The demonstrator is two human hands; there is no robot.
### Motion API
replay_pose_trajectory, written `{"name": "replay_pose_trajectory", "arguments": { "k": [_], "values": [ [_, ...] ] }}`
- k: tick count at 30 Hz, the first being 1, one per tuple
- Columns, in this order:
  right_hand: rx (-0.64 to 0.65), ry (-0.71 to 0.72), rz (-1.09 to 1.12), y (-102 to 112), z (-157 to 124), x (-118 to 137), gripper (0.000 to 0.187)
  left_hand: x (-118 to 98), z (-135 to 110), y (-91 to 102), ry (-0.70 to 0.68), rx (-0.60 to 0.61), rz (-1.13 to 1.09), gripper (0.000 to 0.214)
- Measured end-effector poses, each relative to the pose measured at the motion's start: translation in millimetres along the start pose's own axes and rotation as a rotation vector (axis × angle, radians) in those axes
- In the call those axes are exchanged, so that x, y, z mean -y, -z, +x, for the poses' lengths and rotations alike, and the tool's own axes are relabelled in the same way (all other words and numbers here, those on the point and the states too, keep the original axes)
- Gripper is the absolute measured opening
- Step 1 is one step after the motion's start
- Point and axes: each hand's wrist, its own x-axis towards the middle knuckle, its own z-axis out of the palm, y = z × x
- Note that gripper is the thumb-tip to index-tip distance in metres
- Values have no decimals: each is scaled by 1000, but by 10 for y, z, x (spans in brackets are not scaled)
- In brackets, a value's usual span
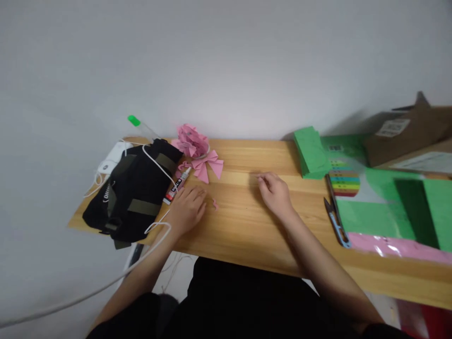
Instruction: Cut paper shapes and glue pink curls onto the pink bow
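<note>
My left hand (187, 209) lies palm down on the wooden table, its fingers loosely stretched and holding nothing. Just beyond its knuckles is a glue tube (173, 189) with a pointed nozzle. A small curled pink paper scrap (215, 204) lies right of the fingers. Farther back sit a folded pink paper flower (191, 140) and a fan-shaped pink paper piece (208, 165). My right hand (274, 192) rests its side on the table, the fingers curled in together; I see nothing in them.
A black bag (132, 188), a white cable (158, 165) and a white power strip (115, 157) occupy the left end. At right are stacked green paper (310, 153), blue-handled thread snips (337, 223), a paper pack (377, 216) and a cardboard box (413, 132). A wall (226, 70) stands behind.
</note>
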Motion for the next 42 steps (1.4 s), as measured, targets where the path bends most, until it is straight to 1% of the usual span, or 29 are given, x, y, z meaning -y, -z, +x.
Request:
{"name": "replay_pose_trajectory", "arguments": {
  "k": [1, 3, 5, 7, 9, 12, 16, 20, 25, 31, 36, 42],
  "values": [
    [37, 4, -29, 33, 4, 63, 30, 25, -16, -5, 44, -32, -2, 24],
    [150, 29, -87, 95, 34, 247, 28, 153, -10, 20, 163, -104, 11, 26],
    [283, 65, -149, 124, 103, 509, 25, 337, 47, 52, 291, -169, 29, 29],
    [389, 105, -212, 88, 215, 822, 23, 520, 152, 61, 365, -189, 29, 28],
    [473, 140, -268, -26, 356, 1135, 21, 662, 272, 42, 395, -183, 14, 26],
    [542, 168, -323, -305, 574, 1506, 24, 785, 394, 6, 434, -183, -12, 23],
    [568, 177, -362, -703, 827, 1773, 28, 864, 398, 0, 492, -210, -45, 29],
    [595, 154, -406, -988, 1034, 1928, 28, 932, 367, 8, 521, -232, -94, 32],
    [633, 116, -465, -1188, 1196, 2055, 28, 965, 366, -6, 550, -245, -154, 34],
    [653, 90, -512, -1274, 1286, 2120, 29, 957, 365, -4, 581, -236, -219, 36],
    [671, 53, -538, -1325, 1337, 2110, 28, 948, 365, 28, 592, -213, -253, 36],
    [642, 63, -526, -1329, 1308, 2075, 26, 944, 360, 42, 599, -199, -270, 36]
  ]
}}
